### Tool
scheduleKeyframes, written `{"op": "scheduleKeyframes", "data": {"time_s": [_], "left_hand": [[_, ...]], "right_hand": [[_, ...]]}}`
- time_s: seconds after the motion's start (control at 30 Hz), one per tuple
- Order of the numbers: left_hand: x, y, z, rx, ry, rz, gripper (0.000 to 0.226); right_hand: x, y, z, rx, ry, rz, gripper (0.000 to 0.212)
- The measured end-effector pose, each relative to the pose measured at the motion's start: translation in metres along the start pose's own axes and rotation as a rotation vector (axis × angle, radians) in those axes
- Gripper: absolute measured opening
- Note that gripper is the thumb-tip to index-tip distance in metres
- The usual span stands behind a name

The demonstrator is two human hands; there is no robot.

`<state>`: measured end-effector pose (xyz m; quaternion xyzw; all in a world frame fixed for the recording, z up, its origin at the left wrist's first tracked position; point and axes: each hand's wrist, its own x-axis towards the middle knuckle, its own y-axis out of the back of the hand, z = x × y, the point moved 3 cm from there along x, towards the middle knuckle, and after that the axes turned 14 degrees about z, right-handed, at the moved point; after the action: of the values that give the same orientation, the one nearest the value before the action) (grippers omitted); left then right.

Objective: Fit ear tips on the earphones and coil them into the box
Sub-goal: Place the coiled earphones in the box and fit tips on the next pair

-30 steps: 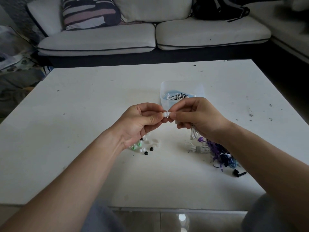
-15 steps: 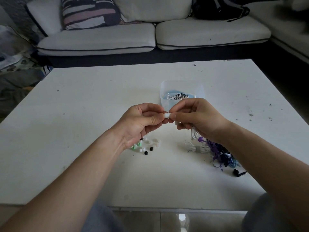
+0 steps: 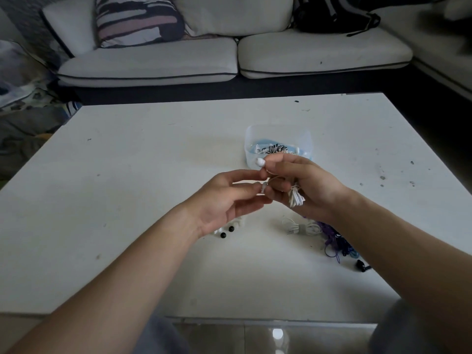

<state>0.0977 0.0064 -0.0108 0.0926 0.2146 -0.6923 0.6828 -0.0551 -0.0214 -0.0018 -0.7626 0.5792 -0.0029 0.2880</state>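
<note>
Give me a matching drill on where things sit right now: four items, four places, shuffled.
Items: 1 clear box; 2 purple cables; 3 bundled white earphones; 4 black ear tips.
Places: A pinched by left hand and right hand; B on table beside left wrist; C beyond both hands; D beside right forearm.
Pairs: 1-C, 2-D, 3-A, 4-B.

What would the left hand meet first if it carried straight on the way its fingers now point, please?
The left hand points toward the right hand. It would first meet the lower earbud at its fingertips, then the right hand's fingers gripping the white earphones, though one view leaves depth uncertain.
</note>
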Motion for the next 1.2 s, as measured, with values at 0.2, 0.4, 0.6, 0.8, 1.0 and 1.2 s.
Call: {"op": "scheduleKeyframes", "data": {"time_s": [0.2,0.4,0.6,0.8,1.0,1.2], "left_hand": [[0.006,0.006,0.001,-0.058,-0.045,0.145,0.021],[0.009,0.016,0.003,-0.082,-0.088,0.23,0.02],[0.006,0.025,0.005,-0.015,-0.099,0.248,0.024],[0.004,0.036,0.001,0.229,-0.157,0.277,0.019],[0.003,0.045,-0.004,0.407,-0.199,0.282,0.014],[0.014,0.074,-0.023,1.157,-0.268,0.249,0.015]], "right_hand": [[0.004,-0.003,0.007,0.034,-0.019,0.099,0.007],[0.009,-0.006,0.018,0.13,-0.07,0.325,0.02],[0.011,-0.011,0.028,-0.151,-0.043,0.305,0.004],[0.012,-0.01,0.034,-0.313,0.037,0.221,0.002],[0.019,-0.006,0.038,-0.513,0.071,0.188,0.005],[0.023,0.003,0.04,-0.49,0.064,0.212,0.011]]}}
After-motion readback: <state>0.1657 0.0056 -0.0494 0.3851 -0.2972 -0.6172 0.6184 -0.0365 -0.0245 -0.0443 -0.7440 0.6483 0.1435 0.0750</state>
